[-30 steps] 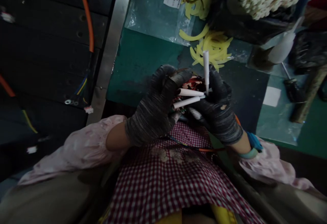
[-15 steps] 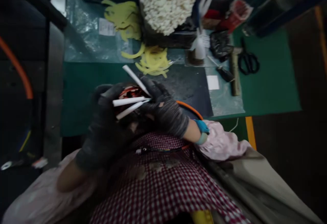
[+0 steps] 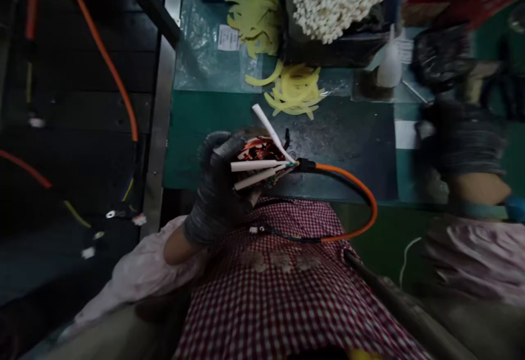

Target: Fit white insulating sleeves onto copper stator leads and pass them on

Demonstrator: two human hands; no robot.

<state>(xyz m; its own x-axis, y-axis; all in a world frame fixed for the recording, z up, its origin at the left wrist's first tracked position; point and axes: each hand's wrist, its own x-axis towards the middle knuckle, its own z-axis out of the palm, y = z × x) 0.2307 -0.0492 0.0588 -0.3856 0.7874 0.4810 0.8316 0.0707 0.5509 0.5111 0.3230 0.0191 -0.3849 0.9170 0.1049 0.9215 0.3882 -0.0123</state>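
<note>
Change: my right hand in a dark knit glove (image 3: 463,141) has moved off the work and now sits well apart from it, at 3 o'clock, leaving the wire bundle in view.

Left grip: my left hand in a dark knit glove (image 3: 217,190) is curled closed, fingers pressed together, pinching the bundle.

Right grip: cannot tell whether spread or closed, because the glove is blurred; I see nothing held in it.

Work piece: a red-and-copper wire bundle (image 3: 256,149) sits in my left hand, over the edge of a red-and-white checked apron (image 3: 262,300).

Tubes: three white plastic tubes fan out from the bundle: one at 12 o'clock (image 3: 266,127), two at 9 o'clock (image 3: 256,166) (image 3: 254,179).

Cable: an orange sheathed cable (image 3: 348,174) leaves at 3 o'clock, then curves back over the apron.

Nearby: loose yellow strips (image 3: 295,92) lie at 12 o'clock.

Hidden: the wire ends are too small and tangled to trace; the tube ends inside the bundle do not show.
</note>
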